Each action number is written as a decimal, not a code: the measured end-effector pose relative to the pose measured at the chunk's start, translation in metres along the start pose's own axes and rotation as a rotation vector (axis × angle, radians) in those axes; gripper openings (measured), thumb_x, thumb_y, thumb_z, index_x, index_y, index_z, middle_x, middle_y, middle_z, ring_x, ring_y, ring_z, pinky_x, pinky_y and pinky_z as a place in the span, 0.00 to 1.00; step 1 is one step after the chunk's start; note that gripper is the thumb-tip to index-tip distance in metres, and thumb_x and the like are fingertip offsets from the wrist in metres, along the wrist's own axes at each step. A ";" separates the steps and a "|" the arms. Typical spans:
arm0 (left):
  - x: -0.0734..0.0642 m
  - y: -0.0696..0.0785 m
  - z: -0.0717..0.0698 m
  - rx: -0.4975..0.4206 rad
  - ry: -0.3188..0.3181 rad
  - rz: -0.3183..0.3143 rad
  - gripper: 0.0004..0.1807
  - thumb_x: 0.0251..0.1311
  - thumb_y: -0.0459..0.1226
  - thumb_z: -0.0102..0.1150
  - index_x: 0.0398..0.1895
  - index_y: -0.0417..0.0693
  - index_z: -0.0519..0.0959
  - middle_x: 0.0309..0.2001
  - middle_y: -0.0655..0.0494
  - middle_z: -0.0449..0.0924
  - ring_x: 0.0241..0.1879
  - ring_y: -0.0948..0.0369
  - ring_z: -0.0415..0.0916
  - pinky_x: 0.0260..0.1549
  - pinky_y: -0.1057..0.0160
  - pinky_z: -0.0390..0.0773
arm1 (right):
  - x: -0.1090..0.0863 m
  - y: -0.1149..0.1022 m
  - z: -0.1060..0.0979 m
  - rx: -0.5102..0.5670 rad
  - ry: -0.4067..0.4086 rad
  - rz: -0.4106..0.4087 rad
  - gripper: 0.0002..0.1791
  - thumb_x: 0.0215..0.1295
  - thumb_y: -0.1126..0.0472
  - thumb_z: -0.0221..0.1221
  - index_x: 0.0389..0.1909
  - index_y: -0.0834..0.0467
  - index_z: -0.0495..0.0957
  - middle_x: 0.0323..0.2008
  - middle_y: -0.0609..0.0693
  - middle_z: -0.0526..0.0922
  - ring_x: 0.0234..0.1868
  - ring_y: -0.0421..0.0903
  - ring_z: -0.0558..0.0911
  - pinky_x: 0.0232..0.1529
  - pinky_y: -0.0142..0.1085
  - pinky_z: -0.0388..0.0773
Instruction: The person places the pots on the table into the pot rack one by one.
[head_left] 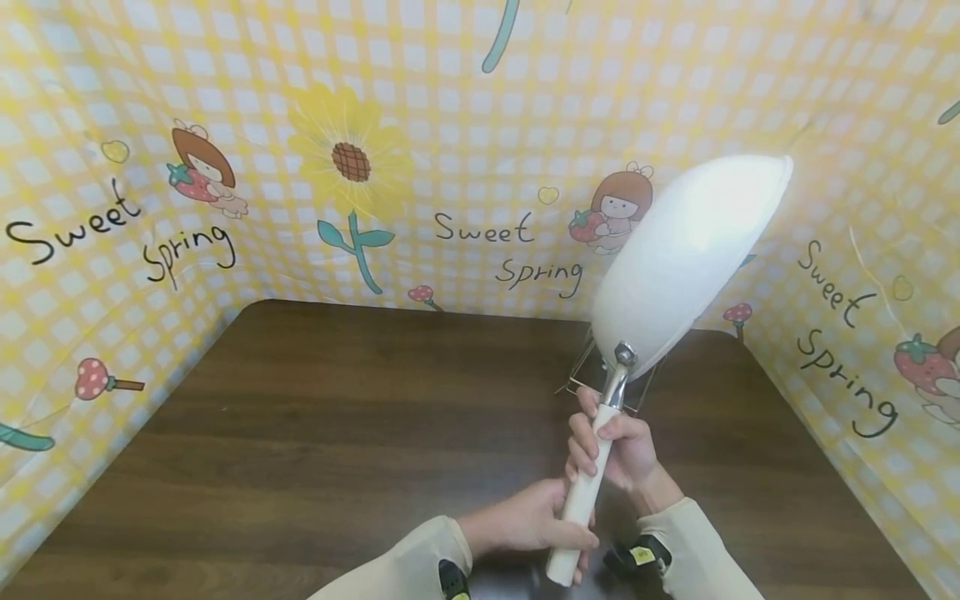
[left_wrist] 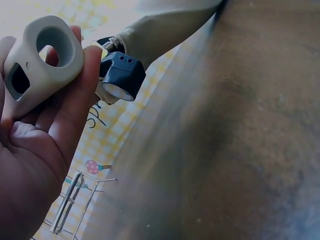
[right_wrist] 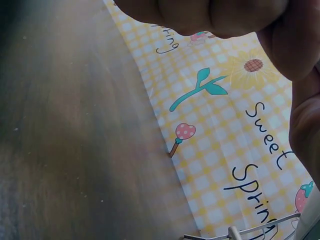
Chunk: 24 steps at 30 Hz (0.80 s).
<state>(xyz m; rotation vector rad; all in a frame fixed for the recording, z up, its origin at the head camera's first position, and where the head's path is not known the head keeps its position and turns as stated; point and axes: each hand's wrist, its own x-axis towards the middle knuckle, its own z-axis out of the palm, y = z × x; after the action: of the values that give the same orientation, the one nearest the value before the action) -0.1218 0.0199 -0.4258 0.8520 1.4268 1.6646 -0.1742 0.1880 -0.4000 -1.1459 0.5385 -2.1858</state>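
A white wok (head_left: 686,258) is held up in the head view, tilted to the upper right with its smooth outside showing. Its cream handle (head_left: 586,493) slants down toward me from a metal joint (head_left: 622,358). My right hand (head_left: 632,450) grips the upper handle, just below the metal. Lower down, my left hand (head_left: 528,518) holds the handle close to its end. The left wrist view shows the hollow handle end (left_wrist: 52,75) with a round hole, between left thumb and fingers. Curled right fingers (right_wrist: 200,15) cross the top of the right wrist view.
Behind the wok stands a metal wire rack (head_left: 576,382), partly hidden; its wires also appear in the left wrist view. The dark wooden table (head_left: 337,417) is bordered by a yellow checked cloth (head_left: 465,150) on the back and both sides.
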 end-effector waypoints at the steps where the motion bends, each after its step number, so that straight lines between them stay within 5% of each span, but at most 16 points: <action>1: 0.000 -0.001 0.000 -0.001 0.001 -0.004 0.07 0.61 0.24 0.53 0.38 0.29 0.67 0.22 0.32 0.76 0.20 0.64 0.80 0.22 0.69 0.79 | -0.001 0.001 0.000 0.002 0.000 0.000 0.11 0.61 0.69 0.45 0.44 0.58 0.61 0.22 0.54 0.57 0.23 0.50 0.66 0.42 0.43 0.82; 5: 0.000 -0.003 0.000 -0.006 0.000 -0.013 0.06 0.61 0.24 0.54 0.37 0.32 0.68 0.21 0.42 0.77 0.19 0.65 0.79 0.22 0.69 0.80 | -0.004 0.003 -0.002 0.012 0.001 0.005 0.12 0.61 0.69 0.45 0.45 0.57 0.61 0.22 0.55 0.57 0.23 0.50 0.65 0.43 0.44 0.82; 11: 0.001 -0.007 -0.002 0.009 -0.013 -0.017 0.06 0.61 0.24 0.54 0.37 0.28 0.68 0.22 0.35 0.77 0.20 0.64 0.80 0.22 0.69 0.80 | -0.008 0.005 -0.005 0.022 -0.006 0.008 0.11 0.61 0.69 0.46 0.43 0.57 0.60 0.22 0.55 0.57 0.23 0.50 0.65 0.44 0.43 0.81; 17: 0.001 -0.012 -0.003 -0.005 -0.030 -0.041 0.07 0.62 0.24 0.54 0.39 0.28 0.68 0.22 0.48 0.78 0.21 0.63 0.80 0.23 0.69 0.80 | -0.012 0.008 -0.008 0.026 -0.012 0.010 0.10 0.60 0.69 0.46 0.42 0.58 0.59 0.22 0.54 0.57 0.23 0.50 0.64 0.44 0.43 0.81; 24: 0.002 -0.017 -0.003 0.000 -0.043 -0.047 0.04 0.62 0.24 0.55 0.34 0.36 0.70 0.22 0.47 0.78 0.21 0.64 0.80 0.23 0.69 0.81 | -0.015 0.011 -0.011 0.022 -0.023 0.006 0.10 0.59 0.69 0.46 0.41 0.58 0.58 0.21 0.55 0.57 0.20 0.52 0.61 0.43 0.43 0.81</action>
<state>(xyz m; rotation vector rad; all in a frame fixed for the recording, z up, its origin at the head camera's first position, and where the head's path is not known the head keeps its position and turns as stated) -0.1228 0.0219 -0.4428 0.8429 1.4074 1.6021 -0.1729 0.1912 -0.4214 -1.1553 0.5062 -2.1652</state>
